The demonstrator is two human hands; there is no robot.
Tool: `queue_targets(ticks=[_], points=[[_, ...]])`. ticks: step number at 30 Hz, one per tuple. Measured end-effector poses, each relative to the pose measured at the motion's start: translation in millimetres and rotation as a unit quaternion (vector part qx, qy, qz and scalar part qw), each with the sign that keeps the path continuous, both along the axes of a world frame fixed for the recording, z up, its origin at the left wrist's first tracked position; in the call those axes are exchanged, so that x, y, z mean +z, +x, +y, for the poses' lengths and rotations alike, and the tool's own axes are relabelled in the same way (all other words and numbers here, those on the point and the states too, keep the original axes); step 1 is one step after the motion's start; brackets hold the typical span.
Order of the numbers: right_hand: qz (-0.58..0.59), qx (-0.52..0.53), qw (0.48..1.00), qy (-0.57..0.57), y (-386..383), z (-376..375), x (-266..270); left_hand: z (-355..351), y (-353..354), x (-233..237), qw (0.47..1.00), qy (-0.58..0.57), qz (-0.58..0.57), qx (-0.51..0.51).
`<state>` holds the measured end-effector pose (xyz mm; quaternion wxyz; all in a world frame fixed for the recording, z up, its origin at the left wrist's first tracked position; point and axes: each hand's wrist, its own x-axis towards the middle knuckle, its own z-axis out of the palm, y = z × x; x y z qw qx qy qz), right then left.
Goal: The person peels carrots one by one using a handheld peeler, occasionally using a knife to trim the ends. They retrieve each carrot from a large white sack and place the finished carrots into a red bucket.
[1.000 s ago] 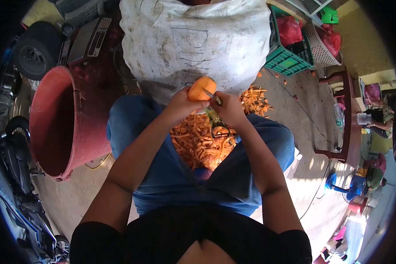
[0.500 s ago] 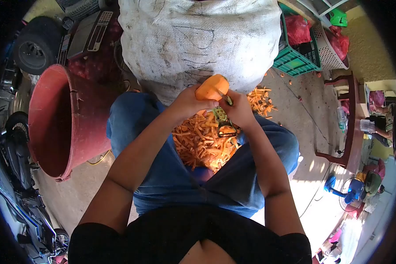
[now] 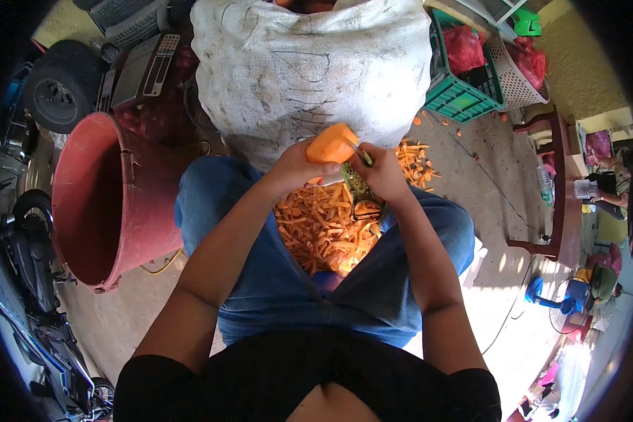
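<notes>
My left hand (image 3: 293, 169) wraps round the near end of a thick orange carrot (image 3: 333, 143), above my lap and in front of the sack. A small blade with a dark greenish handle (image 3: 365, 157) is gripped in my right hand (image 3: 385, 172), its metal against the carrot's right side. Whether it is a knife or a peeler I cannot make out. Beneath my hands, between my knees, lies a heap of orange peelings (image 3: 323, 228). A green patterned object (image 3: 359, 184) hangs or lies just below my right hand, partly hidden.
A big white woven sack (image 3: 309, 77) stands right ahead. To the left are a red tub (image 3: 123, 204), a scale (image 3: 144, 74) and a motorcycle (image 3: 39, 281). At right stand a green crate (image 3: 464, 98), a wooden bench (image 3: 564, 190) and a blue fan (image 3: 566, 302). Another person sits at far right.
My view has shifted slightly, so the surroundings sit a little differently. The carrot is tilted slightly more in my left hand, and the blade stays at its right side.
</notes>
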<state>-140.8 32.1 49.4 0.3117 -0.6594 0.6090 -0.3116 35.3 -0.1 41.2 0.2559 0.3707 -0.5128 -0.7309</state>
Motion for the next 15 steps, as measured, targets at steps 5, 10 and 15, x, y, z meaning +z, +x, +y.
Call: queue_targets(ticks=[5,10,15], points=[[0.004,0.004,0.999,-0.053,-1.7,3.9,-8.2,5.8,0.3,3.1,0.998,-0.065,0.019,-0.012],[0.007,0.031,0.996,-0.078,0.7,8.9,3.8,10.4,6.1,13.3,0.99,0.015,0.081,-0.112],[0.021,0.036,0.997,-0.07,-0.3,11.7,4.0,12.6,5.2,7.7,0.984,-0.156,0.048,-0.069]])
